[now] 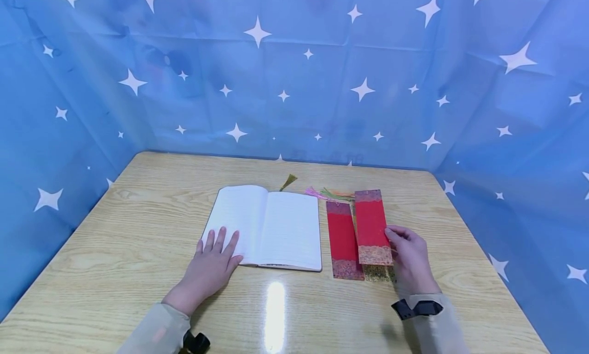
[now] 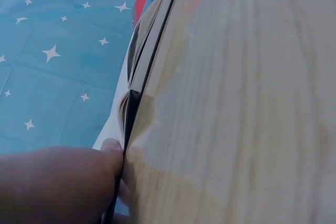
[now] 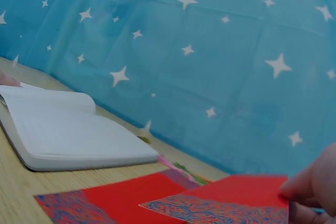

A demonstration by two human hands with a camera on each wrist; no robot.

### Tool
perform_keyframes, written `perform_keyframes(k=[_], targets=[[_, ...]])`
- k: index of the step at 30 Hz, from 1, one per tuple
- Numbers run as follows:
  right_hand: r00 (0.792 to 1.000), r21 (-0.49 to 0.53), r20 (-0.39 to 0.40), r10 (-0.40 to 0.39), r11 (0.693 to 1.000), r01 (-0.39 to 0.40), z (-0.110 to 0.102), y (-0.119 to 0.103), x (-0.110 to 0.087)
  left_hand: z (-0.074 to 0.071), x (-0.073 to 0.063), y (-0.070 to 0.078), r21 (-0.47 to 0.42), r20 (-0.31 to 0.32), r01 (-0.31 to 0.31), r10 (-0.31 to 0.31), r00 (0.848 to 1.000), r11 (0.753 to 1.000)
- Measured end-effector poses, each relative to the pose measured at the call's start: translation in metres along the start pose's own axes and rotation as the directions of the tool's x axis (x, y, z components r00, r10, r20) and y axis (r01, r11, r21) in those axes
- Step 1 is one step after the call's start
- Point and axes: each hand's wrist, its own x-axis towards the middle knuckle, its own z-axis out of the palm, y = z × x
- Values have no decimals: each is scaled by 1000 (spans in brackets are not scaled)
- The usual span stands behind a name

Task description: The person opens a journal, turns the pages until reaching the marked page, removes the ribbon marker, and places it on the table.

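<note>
An open notebook (image 1: 292, 231) with blank-looking lined pages lies on the table. My left hand (image 1: 212, 267) rests with spread fingers on the lower part of its left page; in the left wrist view the thumb (image 2: 111, 153) is at the page edge. At the right, my right hand (image 1: 411, 254) pinches a red bookmark (image 1: 371, 221) by its right edge, with patterned bands at both ends. It is lifted over a gold-patterned bookmark (image 1: 378, 273), mostly hidden beneath. Beside these lies another red bookmark (image 1: 342, 239), right of the notebook.
Pink, green and orange tassels (image 1: 338, 195) spread above the bookmarks. An olive tassel (image 1: 289, 181) sticks out past the notebook's top edge. A blue star-patterned cloth (image 1: 294, 113) hangs behind the wooden table (image 1: 138, 231). Dark straps are on both wrists.
</note>
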Motion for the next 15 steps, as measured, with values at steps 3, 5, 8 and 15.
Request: perform_keyframes(k=[3,5,8,15], targets=[[1000,26,-13,0,1000,0,-12,-4,2,0,0,0,-2,2,0,0,1000,1000],[1000,39,-16,-5,999,5,-20,-7,4,1,1,0,-3,2,0,0,1000,1000],[1000,37,-23,-1,999,2,-32,-11,6,1,1,0,-7,4,2,-2,1000,1000],[1000,-23,-12,12,1000,-13,-55,-17,8,1,1,1,-8,2,5,-5,1000,1000]])
